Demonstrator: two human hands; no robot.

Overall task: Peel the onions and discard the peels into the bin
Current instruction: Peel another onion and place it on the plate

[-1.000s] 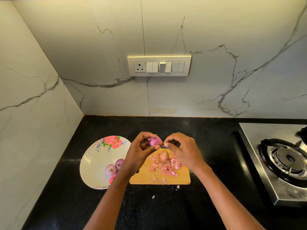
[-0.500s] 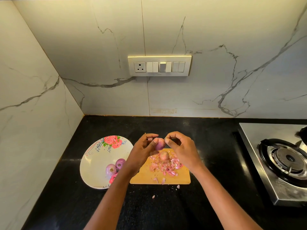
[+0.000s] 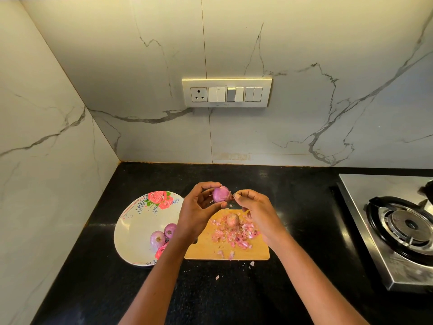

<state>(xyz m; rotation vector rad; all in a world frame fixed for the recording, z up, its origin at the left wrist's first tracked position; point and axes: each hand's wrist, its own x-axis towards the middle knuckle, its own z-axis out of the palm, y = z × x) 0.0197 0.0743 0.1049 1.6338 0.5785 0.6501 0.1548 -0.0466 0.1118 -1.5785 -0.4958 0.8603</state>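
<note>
Purple onion (image 3: 221,194) sits gripped in the left hand (image 3: 198,208) while the right hand (image 3: 254,207) pinches its skin; flakes could scatter past the cutting board (image 3: 210,253).

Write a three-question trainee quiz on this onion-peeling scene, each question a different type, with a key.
1. True or false: the left hand holds an onion above the cutting board.
2. How many onions lie on the floral plate? A) none B) two C) five
3. Fill in: the loose peels lie mostly on the ____.

Key:
1. True; the right hand pinches at the onion's tip.
2. B
3. cutting board, around one unpeeled onion.
</note>
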